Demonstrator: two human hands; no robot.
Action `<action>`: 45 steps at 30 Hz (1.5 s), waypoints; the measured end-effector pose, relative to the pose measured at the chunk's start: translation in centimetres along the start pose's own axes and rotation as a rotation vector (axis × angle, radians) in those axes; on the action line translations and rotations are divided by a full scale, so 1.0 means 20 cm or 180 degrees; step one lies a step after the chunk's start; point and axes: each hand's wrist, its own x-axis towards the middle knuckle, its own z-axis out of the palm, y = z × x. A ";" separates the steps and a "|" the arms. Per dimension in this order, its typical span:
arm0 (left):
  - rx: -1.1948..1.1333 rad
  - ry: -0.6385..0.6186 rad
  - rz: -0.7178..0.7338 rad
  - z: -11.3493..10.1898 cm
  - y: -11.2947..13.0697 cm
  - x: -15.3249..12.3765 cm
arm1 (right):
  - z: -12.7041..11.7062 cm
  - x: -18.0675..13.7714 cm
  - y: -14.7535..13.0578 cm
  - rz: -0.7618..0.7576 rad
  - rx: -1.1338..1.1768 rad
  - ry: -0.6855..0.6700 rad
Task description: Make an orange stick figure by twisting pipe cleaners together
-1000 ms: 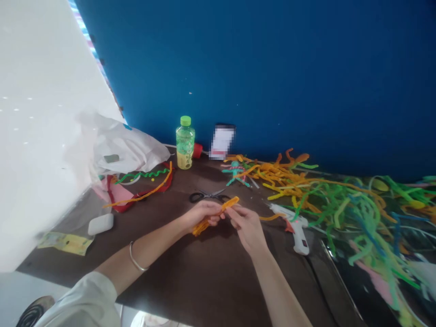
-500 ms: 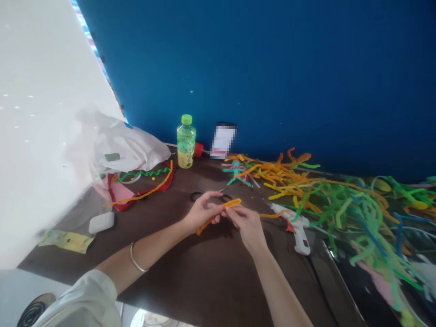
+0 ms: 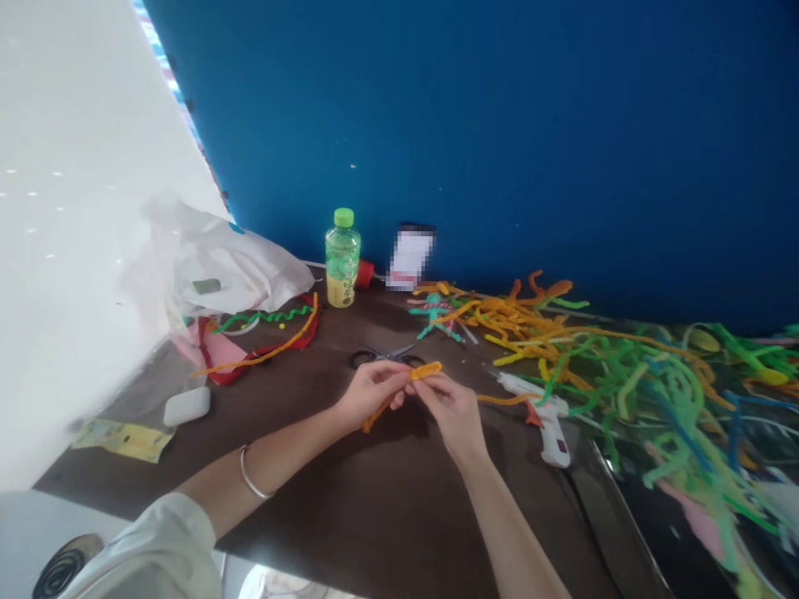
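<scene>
Both hands meet over the middle of the dark table, pinching an orange pipe cleaner [image 3: 427, 370]. My left hand [image 3: 373, 393] is closed on it from the left, with a fuzzy orange end hanging below the fingers. My right hand [image 3: 453, 409] grips it from the other side, thumb and fingers pressed together near a short folded part that sticks up. A long orange strand runs out to the right behind the right hand. Just beyond the fingertips lie black-handled scissors [image 3: 362, 358], spread and partly hidden by my hands.
A white glue gun [image 3: 553, 433] and a heap of green pipe cleaners [image 3: 667, 399] lie right, with orange pipe cleaners [image 3: 530, 324] behind. A small teal figure [image 3: 434, 309], a bottle [image 3: 343, 262] and a phone [image 3: 410, 256] stand or lie at the back. Left is a white case [image 3: 187, 406].
The left fingers have lowered and closed in around the pipe cleaner, uncovering more of the scissors. My right hand has barely moved.
</scene>
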 end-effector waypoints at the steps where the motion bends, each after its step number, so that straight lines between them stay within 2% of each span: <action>1: 0.0022 -0.0017 0.0025 0.00 0.00 0.00 | 0.00 0.00 0.00 -0.0035 -0.0034 0.0018; 9: 0.0093 -0.0023 0.0128 0.00 -0.01 -0.01 | 0.01 -0.01 0.00 -0.0359 -0.0374 0.0176; 17: 0.0113 -0.0057 0.0177 0.00 -0.01 -0.01 | 0.03 -0.03 0.02 -0.0392 -0.0508 0.0378; 22: 0.0645 -0.0033 0.0434 -0.01 -0.02 -0.02 | 0.03 -0.03 0.01 -0.0326 -0.0361 0.0338; 33: 0.1378 0.0013 0.1151 -0.02 -0.05 -0.02 | 0.07 -0.05 0.02 -0.0339 -0.0093 0.0683; 40: 0.1664 0.0110 0.1307 0.00 -0.04 -0.05 | 0.08 -0.06 0.04 -0.0013 0.0282 0.0701; 45: 0.2046 0.0098 0.1481 -0.01 -0.04 -0.04 | 0.10 -0.05 0.04 0.0325 0.0948 0.0745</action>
